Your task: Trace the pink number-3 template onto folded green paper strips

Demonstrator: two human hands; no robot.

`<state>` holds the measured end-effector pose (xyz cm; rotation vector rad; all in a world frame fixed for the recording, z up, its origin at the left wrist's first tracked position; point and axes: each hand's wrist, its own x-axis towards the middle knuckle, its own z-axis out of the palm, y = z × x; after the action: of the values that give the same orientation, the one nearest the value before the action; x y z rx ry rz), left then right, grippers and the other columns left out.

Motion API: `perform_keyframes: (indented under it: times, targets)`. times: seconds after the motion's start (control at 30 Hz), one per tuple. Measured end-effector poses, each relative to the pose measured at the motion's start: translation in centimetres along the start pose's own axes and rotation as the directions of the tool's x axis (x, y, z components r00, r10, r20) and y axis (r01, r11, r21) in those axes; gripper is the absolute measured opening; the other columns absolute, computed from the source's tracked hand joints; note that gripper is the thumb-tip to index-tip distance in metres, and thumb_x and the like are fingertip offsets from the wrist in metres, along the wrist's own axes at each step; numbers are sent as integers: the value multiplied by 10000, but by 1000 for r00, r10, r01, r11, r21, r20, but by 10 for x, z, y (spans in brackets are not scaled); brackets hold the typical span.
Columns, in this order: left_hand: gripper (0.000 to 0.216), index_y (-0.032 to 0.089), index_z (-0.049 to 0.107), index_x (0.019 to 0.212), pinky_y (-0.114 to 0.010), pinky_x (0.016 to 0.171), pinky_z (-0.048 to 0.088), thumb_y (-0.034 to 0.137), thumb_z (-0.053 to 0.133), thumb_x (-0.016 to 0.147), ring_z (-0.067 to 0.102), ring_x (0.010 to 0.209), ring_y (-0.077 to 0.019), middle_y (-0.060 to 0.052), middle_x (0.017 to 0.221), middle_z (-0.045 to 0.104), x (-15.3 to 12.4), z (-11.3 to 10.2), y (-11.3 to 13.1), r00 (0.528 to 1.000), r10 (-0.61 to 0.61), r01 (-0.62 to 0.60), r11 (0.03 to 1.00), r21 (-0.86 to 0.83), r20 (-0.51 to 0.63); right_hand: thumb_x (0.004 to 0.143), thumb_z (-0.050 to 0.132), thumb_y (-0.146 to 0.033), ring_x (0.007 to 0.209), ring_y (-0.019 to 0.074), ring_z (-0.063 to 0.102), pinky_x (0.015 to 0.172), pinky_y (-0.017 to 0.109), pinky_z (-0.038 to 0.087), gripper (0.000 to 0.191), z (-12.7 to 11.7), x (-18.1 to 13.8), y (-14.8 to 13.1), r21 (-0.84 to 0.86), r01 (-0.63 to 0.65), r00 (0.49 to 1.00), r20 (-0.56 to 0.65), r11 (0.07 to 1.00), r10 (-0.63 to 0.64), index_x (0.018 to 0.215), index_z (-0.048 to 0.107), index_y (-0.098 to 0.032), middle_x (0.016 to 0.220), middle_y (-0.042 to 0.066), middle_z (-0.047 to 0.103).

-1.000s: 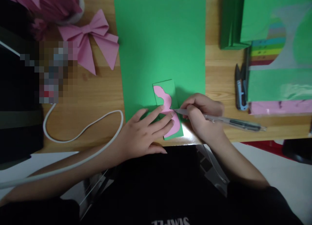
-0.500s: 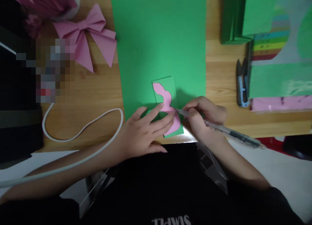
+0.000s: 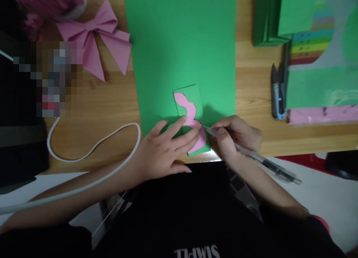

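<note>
Pen [image 3: 265,162] clamped in fingers of right hand [image 3: 246,133], long axis slanting, tip pointing up-left beside pink cutout [image 3: 191,110], contact hard to tell, cutout lengthwise near-to-far on green strip [image 3: 193,92], under parted fingers of left hand [image 3: 158,155].

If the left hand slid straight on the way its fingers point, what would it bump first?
Probably the pen in the right hand: its tip lies just past the fingertips, though depth is unclear.

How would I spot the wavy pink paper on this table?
On the wooden table, find the large green sheet. Toward its near end lies a small green rectangle, with the wavy pink paper on top, partly under the left hand. Unlike the folded pink bow, it is flat with curving edges.
</note>
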<state>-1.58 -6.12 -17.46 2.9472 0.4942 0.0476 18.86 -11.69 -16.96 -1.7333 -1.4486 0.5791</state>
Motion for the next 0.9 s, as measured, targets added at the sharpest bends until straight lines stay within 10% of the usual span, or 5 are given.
perform_keyframes:
  times: [0.9]
  targets:
    - [692, 228, 536, 1416, -428, 985, 334, 681, 538, 893, 415, 1362, -330, 4, 1495, 513, 1, -3, 1, 1000, -22, 23, 998, -52, 13, 825, 552, -170, 453, 69, 498, 452, 209, 407, 119, 2, -2, 1, -4, -35, 999, -9, 999, 34, 765, 650, -203, 585, -61, 612]
